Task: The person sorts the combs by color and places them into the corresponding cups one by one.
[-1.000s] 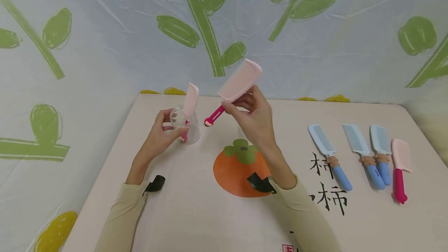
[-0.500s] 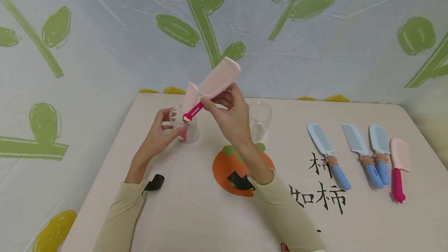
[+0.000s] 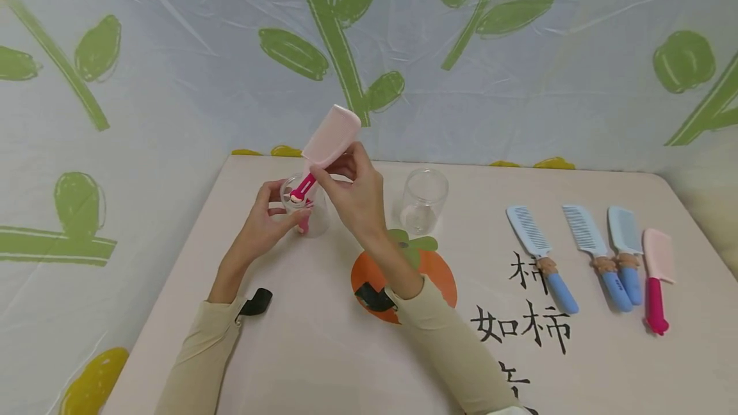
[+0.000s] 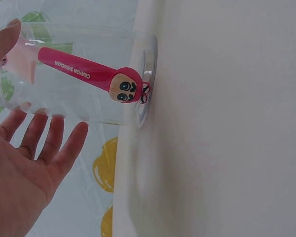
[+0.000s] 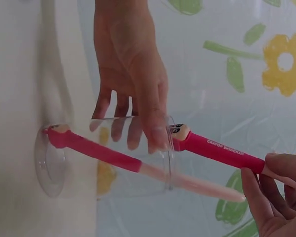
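Note:
My left hand (image 3: 259, 226) holds a clear plastic cup (image 3: 319, 224) upright near the table's back left, thumb on one side and fingers on the other. Inside it leans a comb with a dark pink handle (image 4: 79, 69) and a light pink head; the handle's face-shaped end is down at the base. Between thumb and fingers, my right hand (image 3: 363, 200) pinches a second pink comb (image 3: 334, 136) where head meets handle. That comb tilts head up, its handle end (image 5: 180, 136) at the cup's mouth, as the right wrist view shows.
Another clear cup (image 3: 425, 200) stands right of my right hand. On the table's right side lie three blue combs (image 3: 558, 290) and one pink comb (image 3: 657, 303). A patterned curtain (image 3: 490, 101) rises behind the back edge.
My right hand has carried its comb leftward to the cup's mouth, and the comb has turned. The second cup has come into view behind it. My left hand has stayed still.

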The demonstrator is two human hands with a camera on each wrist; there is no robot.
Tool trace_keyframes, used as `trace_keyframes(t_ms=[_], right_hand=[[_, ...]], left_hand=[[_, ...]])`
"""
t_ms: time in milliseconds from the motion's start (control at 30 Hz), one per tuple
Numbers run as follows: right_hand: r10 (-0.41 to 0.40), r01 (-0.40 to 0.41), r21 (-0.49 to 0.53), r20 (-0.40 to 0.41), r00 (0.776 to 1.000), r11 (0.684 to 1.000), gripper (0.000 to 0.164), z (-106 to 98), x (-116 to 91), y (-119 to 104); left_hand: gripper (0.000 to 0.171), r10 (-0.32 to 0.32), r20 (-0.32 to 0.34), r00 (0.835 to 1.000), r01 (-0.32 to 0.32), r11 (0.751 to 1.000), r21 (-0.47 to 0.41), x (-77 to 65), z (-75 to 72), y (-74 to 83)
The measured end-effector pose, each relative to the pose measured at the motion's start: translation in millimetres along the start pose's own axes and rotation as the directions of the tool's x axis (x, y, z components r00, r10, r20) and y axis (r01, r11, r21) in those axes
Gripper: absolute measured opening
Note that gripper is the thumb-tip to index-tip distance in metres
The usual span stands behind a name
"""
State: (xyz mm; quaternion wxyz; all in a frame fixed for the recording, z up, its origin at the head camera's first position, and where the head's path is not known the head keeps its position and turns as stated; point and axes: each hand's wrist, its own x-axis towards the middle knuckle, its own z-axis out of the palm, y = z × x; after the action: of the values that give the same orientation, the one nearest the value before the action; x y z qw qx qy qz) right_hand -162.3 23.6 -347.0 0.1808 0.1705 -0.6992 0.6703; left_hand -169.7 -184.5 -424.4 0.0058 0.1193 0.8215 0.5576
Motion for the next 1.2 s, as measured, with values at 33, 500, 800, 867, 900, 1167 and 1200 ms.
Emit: trace_keyframes(t_ms=[33, 500, 800, 867, 900, 1167, 1200], right_hand=[[0.006, -0.006, -0.006, 0.004, 1.000, 1.000, 0.041, 1.3, 0.0, 1.6], [0.050, -0.043, -0.071, 0.091, 0.995, 0.997, 0.035, 14.5, -7.3, 18.3], [0.029, -0.019, -0.090, 0.111, 0.993, 0.996, 0.033, 14.8, -10.0, 24.8], [0.022, -0.012, -0.088, 0.117, 0.993, 0.996, 0.033, 15.6, -10.3, 26.5], [0.018, -0.008, -0.087, 0.120, 0.993, 0.996, 0.033, 16.0, -10.4, 27.4], [-0.004, 0.013, -0.076, 0.124, 0.992, 0.997, 0.034, 20.2, -8.9, 32.0], [-0.001, 0.011, -0.077, 0.134, 0.991, 0.997, 0.033, 20.8, -8.5, 32.6]], left_hand=[[0.075, 0.007, -0.001, 1.000, -0.007, 1.000, -0.002, 1.2, -0.2, -4.2], [0.073, 0.035, -0.005, 0.999, -0.036, 0.999, -0.027, 1.1, -2.8, -7.1], [0.074, 0.033, 0.006, 0.999, -0.033, 0.999, -0.019, 1.8, -1.9, -7.1], [0.074, 0.034, 0.004, 0.999, -0.034, 0.999, -0.019, 2.0, -1.9, -8.1], [0.074, 0.035, 0.003, 0.999, -0.035, 0.999, -0.022, 2.0, -1.9, -8.6], [0.073, 0.042, 0.002, 0.999, -0.041, 0.999, -0.023, 2.8, -2.0, -11.5], [0.073, 0.041, 0.001, 0.999, -0.041, 0.999, -0.023, 3.0, -2.1, -11.4]])
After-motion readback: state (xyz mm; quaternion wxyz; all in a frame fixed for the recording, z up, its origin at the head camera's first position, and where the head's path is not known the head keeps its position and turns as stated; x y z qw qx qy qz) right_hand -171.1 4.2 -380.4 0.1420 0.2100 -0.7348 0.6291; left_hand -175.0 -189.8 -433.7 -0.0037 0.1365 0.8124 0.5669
